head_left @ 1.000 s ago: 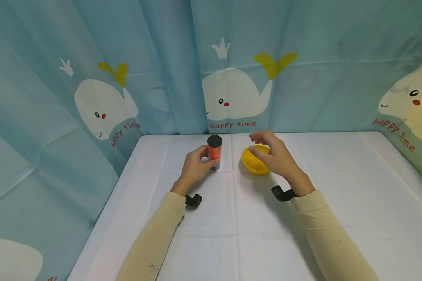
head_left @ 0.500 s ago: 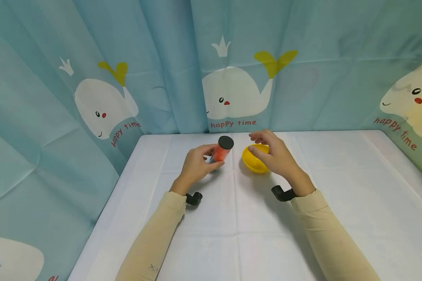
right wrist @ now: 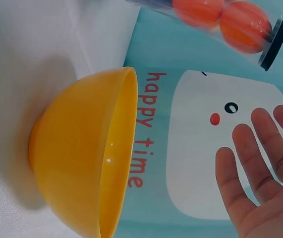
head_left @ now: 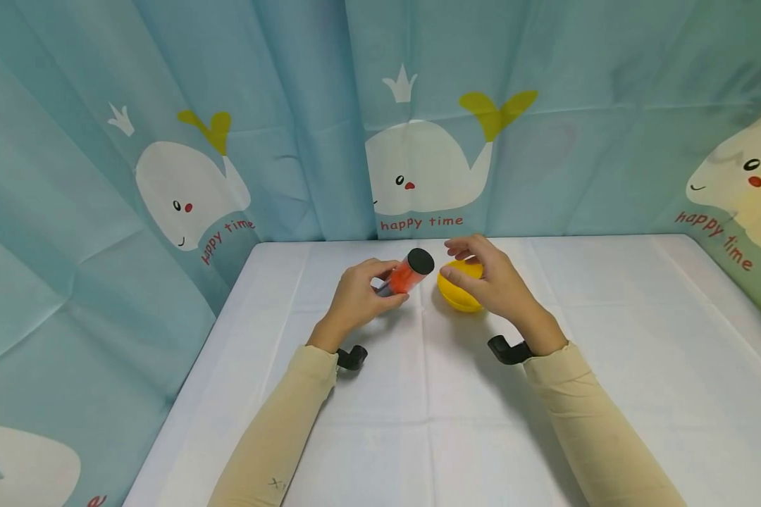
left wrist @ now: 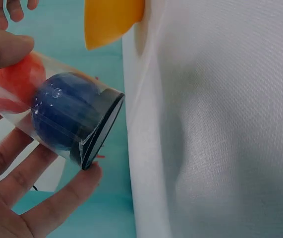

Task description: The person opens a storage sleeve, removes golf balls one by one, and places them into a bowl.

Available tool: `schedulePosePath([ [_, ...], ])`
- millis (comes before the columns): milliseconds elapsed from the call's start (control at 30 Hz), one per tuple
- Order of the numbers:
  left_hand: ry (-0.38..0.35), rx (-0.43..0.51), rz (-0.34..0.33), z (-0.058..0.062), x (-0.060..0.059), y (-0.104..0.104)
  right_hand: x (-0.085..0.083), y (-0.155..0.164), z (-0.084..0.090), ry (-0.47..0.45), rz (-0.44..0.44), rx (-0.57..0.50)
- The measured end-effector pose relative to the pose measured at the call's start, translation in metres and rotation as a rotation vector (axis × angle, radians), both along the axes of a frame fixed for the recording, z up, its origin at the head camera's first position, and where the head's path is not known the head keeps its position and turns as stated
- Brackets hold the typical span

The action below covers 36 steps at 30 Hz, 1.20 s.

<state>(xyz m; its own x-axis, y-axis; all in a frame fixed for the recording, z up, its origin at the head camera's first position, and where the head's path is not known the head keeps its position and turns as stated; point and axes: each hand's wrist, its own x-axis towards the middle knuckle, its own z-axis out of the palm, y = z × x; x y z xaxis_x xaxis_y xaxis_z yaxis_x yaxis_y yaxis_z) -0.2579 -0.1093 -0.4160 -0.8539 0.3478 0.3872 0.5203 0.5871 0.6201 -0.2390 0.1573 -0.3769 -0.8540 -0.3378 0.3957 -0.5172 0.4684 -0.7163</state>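
My left hand (head_left: 358,297) grips a clear tube (head_left: 409,276) with black end caps, holding it tilted toward the right. In the left wrist view, an orange-red ball (left wrist: 20,82) and a dark blue ball (left wrist: 64,111) show inside it. The right wrist view shows two orange balls (right wrist: 245,27) near the upper cap. A yellow bowl (head_left: 458,299) stands on the table, right of the tube. My right hand (head_left: 497,282) hovers over the bowl with fingers extended, holding nothing, and partly hides it in the head view. Those fingers are apart from the rim in the right wrist view.
A white cloth covers the table (head_left: 387,436). Behind it and along the sides hangs a blue curtain (head_left: 317,141) printed with white whales. Black wrist mounts (head_left: 509,350) stick out from both wrists.
The tube has gone from upright to tilted, its top leaning right toward the bowl. My left hand has turned with it. My right hand has shifted slightly left over the bowl.
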Motion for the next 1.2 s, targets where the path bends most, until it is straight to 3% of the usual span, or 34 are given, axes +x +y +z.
schedulePosePath([
  [533,-0.002,-0.119,0.0,0.006,0.006,0.004,0.002,-0.006,-0.001,-0.025,0.015,0.065],
  [1200,0.09,-0.224,0.002,0.014,0.01,0.008,0.003,-0.009,-0.002,-0.001,0.025,0.097],
])
